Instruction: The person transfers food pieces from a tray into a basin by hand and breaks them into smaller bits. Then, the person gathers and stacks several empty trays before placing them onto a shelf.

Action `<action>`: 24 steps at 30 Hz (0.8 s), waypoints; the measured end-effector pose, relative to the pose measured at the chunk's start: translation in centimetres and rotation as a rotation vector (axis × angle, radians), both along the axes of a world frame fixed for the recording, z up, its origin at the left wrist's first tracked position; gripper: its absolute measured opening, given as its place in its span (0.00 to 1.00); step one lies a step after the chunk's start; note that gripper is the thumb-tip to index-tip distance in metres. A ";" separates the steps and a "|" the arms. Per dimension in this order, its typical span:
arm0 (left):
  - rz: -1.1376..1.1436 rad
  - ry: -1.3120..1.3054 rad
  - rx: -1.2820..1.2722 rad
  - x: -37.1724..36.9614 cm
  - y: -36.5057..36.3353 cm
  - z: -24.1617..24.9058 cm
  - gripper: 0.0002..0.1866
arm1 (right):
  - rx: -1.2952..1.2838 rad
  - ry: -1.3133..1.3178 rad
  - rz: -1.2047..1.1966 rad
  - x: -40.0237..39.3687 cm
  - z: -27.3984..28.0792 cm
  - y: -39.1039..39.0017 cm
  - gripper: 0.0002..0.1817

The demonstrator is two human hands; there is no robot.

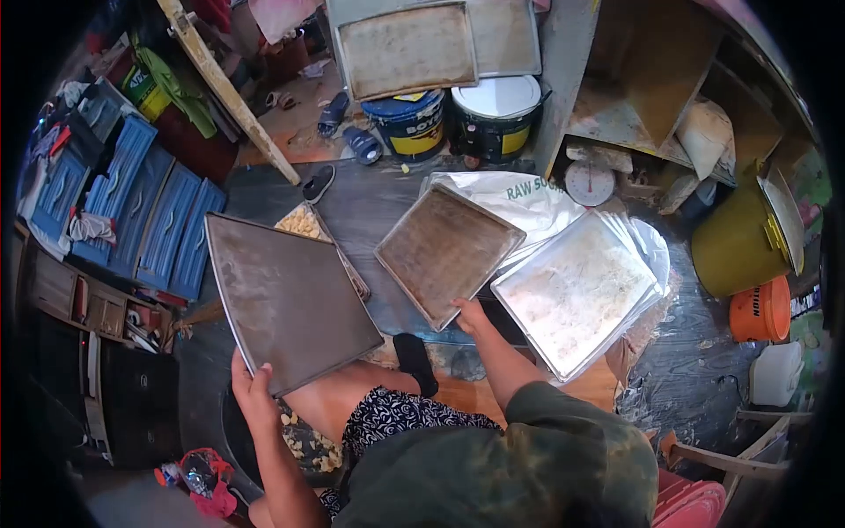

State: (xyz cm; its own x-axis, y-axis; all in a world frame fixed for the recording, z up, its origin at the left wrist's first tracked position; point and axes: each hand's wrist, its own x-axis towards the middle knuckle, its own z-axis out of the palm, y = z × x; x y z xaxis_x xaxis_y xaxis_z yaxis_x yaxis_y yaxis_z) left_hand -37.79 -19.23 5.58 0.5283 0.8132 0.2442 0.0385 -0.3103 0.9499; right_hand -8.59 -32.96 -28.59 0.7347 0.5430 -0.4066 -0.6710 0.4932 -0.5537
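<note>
My left hand (253, 394) grips the lower edge of a large dark baking tray (295, 299), thumb on top, holding it tilted above my leg. My right hand (470, 315) has its fingers closed on the near corner of a smaller brown baking tray (449, 248), which lies partly over a white sack (506, 187) printed "RAW SUGAR". Right of it rests a shiny silver baking tray (576, 295) with a floury, stained surface. Behind the dark tray, a tray of pale dough pieces (302, 222) is partly hidden. More pale pieces (308, 440) lie near my left forearm.
Two paint buckets (405, 132) stand ahead with trays (407, 51) leaning above them. A dial scale (590, 180) sits by the shelf. On the right are a yellow-green bin (738, 238) and an orange bucket (759, 310); blue drawers (141, 207) line the left.
</note>
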 end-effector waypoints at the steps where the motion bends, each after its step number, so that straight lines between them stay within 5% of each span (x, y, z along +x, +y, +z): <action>1: 0.004 -0.009 0.024 0.1 0.0 0.3 0.27 | 0.071 0.021 -0.041 -0.3 -0.9 0.8 0.26; 7: 0.049 -0.044 0.013 0.6 -0.5 1.2 0.27 | 0.045 0.254 -0.018 -0.5 -7.7 3.6 0.21; 14: 0.039 -0.018 -0.015 1.8 -1.1 1.9 0.28 | -0.213 0.228 0.227 -1.3 -7.8 6.7 0.21; 24: 0.020 0.005 -0.099 3.3 -3.3 1.8 0.28 | -0.222 0.191 0.519 -3.8 -7.6 9.5 0.29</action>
State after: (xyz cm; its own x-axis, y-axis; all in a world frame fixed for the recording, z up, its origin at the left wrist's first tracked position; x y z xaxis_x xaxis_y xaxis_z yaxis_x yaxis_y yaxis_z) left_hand -34.45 -22.49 7.38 0.5126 0.8436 0.1597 0.0489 -0.2144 0.9755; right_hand -12.40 -23.50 -36.20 0.2984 0.6982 -0.6507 -0.8914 -0.0399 -0.4515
